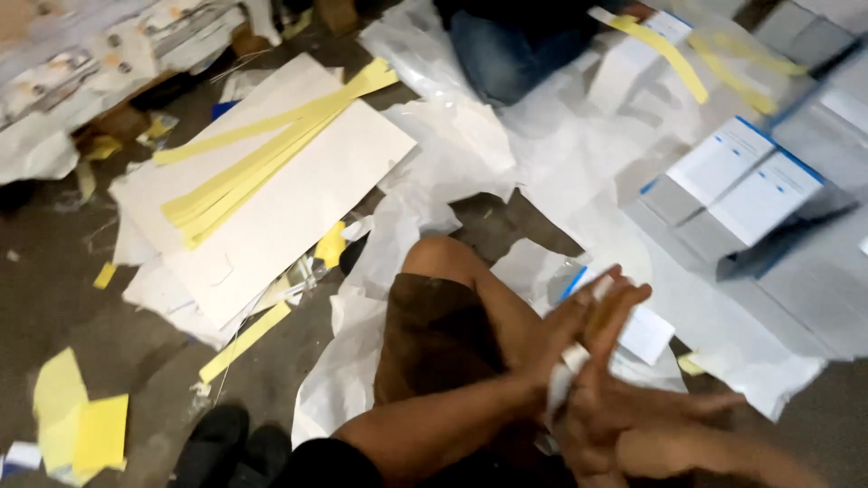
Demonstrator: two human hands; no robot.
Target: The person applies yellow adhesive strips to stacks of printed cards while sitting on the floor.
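Beside the bent knee, a large white board lay on the floor, yellow strips across it. Right of the knee sat a blue-edged white box. Just below the knee, the left hand and right hand pressed together (blurred), fingers closed on a crumpled white paper.
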